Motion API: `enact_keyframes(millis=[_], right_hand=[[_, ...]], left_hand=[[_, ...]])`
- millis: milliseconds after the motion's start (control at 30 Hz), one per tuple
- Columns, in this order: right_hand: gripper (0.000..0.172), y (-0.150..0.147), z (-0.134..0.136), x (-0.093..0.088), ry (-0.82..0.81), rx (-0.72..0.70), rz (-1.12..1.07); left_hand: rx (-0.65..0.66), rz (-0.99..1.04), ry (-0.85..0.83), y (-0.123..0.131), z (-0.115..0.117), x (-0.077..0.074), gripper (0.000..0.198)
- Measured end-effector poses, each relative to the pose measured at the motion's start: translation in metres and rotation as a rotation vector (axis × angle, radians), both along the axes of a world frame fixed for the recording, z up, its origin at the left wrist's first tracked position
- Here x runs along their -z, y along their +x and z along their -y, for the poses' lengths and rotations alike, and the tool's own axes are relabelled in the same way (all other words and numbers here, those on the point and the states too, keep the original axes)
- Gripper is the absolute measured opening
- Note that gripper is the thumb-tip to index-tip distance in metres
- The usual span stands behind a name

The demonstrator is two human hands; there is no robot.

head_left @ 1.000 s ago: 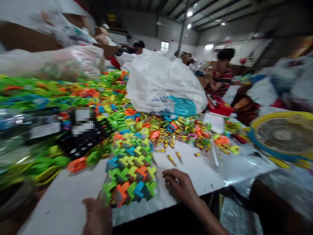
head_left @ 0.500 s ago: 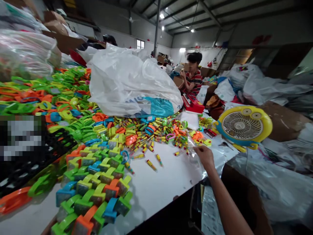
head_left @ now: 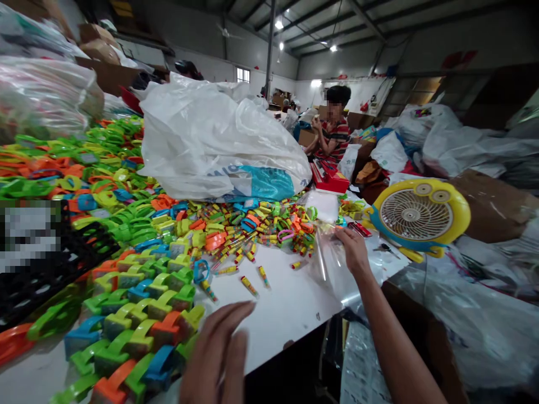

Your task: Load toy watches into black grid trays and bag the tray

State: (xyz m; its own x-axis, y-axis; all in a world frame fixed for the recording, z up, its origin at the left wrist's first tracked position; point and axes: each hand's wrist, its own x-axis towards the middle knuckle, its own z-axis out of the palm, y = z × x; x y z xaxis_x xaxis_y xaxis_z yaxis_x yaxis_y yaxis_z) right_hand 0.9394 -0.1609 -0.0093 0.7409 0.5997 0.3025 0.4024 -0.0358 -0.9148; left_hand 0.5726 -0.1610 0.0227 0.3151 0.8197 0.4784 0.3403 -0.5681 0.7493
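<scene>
Across the white desk point(head_left: 282, 308), I see the right hand's point(head_left: 356, 252) grip pinching clear film point(head_left: 330, 269) that stretches toward the near edge, the loosely spread left hand point(head_left: 219, 348) well apart leftward.

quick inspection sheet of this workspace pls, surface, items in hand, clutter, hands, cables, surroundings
Surface: white tabletop, partly covered
Job's things: clear plastic film; rows of coloured plastic pieces at the near left
Clutter: loose yellow-and-red tubes, a large white bag behind them
Hands: left hand open, beside the rows, holding nothing visible; right hand pinching the film
Cables: thin pale line below the yellow-and-blue fan, possibly its cord
Surroundings: a person in a striped shirt farther back; plastic bags at the right
</scene>
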Motion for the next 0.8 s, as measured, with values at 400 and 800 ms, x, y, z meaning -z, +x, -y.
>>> enact_keyframes(millis=[400,800], right_hand=[[0.04,-0.029,-0.019,0.021,-0.02,-0.205,0.198],[0.08,0.046,0.008,0.077,-0.65,0.464,0.631]], left_hand=[[0.256,0.405,-0.979,0.214,-0.077,0.025,0.031],[0.159,0.407,-0.96,0.187,-0.076,0.037,0.029]])
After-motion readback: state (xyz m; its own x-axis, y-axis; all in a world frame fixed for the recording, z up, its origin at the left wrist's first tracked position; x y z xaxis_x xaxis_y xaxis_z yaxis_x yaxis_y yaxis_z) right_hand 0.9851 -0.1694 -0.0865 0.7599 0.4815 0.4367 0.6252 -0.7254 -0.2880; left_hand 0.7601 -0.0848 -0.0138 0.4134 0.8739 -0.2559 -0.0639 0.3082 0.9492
